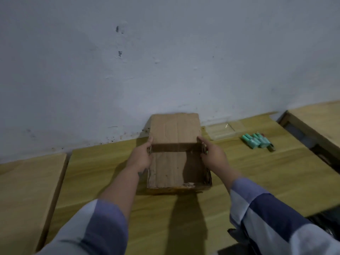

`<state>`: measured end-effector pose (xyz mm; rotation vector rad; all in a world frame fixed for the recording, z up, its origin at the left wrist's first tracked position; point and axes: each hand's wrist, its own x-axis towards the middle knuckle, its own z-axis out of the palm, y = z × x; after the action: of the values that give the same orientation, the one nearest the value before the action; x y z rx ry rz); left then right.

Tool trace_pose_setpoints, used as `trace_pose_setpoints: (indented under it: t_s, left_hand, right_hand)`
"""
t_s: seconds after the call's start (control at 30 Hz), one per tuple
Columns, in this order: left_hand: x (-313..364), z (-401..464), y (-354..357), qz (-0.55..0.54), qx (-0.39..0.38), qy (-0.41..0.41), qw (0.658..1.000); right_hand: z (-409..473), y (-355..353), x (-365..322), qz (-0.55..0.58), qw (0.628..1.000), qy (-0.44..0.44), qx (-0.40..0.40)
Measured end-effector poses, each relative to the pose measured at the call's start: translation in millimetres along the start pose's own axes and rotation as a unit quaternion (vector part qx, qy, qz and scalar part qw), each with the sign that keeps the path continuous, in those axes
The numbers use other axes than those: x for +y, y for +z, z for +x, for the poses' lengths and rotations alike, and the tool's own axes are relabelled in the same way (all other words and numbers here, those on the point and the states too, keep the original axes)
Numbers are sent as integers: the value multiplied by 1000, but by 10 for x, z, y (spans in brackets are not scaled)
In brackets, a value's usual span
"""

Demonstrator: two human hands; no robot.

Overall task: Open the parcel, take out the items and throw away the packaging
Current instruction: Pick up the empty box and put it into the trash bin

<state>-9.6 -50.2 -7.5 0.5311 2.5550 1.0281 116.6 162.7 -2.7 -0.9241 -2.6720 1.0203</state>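
A: Starting at the left, what is lying there?

B: A second wooden tabletop (27, 190) is sitting beside the main wooden table (110, 172), with a narrow gap running between them.

A: And the left hand (140, 157)?

B: It is gripping the left wall of the cardboard box (171, 170), with its thumb curling over the rim and the other fingers wrapping the outside. A blue and white sleeve (95, 227) is covering the forearm.

A: Where is the box sitting?

B: It is resting on the main table near the white wall (165, 61), open at the top, and I am seeing only bare cardboard inside. Its far flap (175, 127) is standing up, leaning toward the wall.

A: The right hand (214, 157)?

B: It is gripping the right wall in the same way, its fingers clamping over the rim.

A: Further right?

B: A clear plastic package (220, 130) is lying by the wall, and a cluster of teal tubes (257, 140) is lying just beside it, well apart from the box.
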Motion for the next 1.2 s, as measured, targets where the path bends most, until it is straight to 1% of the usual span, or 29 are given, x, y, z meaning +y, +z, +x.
trace_pose_setpoints:
  t_s: [0.17, 0.37, 0.47, 0.6, 0.77, 0.87, 1.0, 1.1, 1.2]
  left_hand:
    - [636, 61, 473, 13, -55, 76, 996]
    - [1599, -142, 1398, 40, -118, 164, 979]
    - [2016, -317, 1923, 37, -150, 209, 966]
    - [2599, -703, 2620, 30, -170, 251, 952]
    - [3164, -1222, 3460, 0, -190, 277, 942]
    - [3364, -1489, 3935, -6, -199, 302, 932]
    - [3458, -1817, 4444, -6, -218, 332, 918]
    - [3399, -1975, 4755, -7, -233, 320, 919]
    - [3247, -2072, 5012, 16, -255, 298, 920]
  right_hand:
    - [-268, -663, 483, -10, 997, 44, 65]
    - [-791, -1465, 1393, -12, 978, 138, 153]
    - [-1108, -1839, 1871, -12, 966, 171, 193]
    - [-1574, -2354, 2569, -13, 951, 203, 231]
    - [-2163, -2874, 3370, 16, 936, 218, 275]
    - [-2450, -3038, 3812, 20, 929, 220, 298]
    - [-2801, -3101, 4278, 6, 923, 236, 305]
    - [-2970, -3015, 4580, 9, 918, 257, 301]
    - [-3075, -2804, 4864, 26, 919, 276, 280]
